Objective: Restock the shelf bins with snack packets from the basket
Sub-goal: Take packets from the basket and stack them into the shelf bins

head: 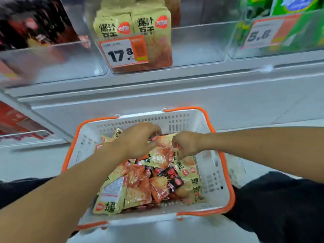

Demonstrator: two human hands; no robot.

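A white basket point(215, 174) with orange handles sits on the floor in front of me, holding several yellow and orange snack packets point(138, 188) and a few black ones. Both my hands reach into its far end. My left hand point(140, 139) has curled fingers over a yellow-orange packet point(163, 142) near the far wall. My right hand point(185, 143) pinches the edge of the same packet. Above, a clear shelf bin point(192, 46) holds upright yellow packets point(133, 27) of the same kind behind a price tag reading 17.8.
A bin of dark red-black packets point(35, 23) stands at the upper left. Green packs point(294, 7) fill the bin at the upper right, tagged 5.8. A lower bin with red packs point(15, 120) is at the left. My dark-trousered knees flank the basket.
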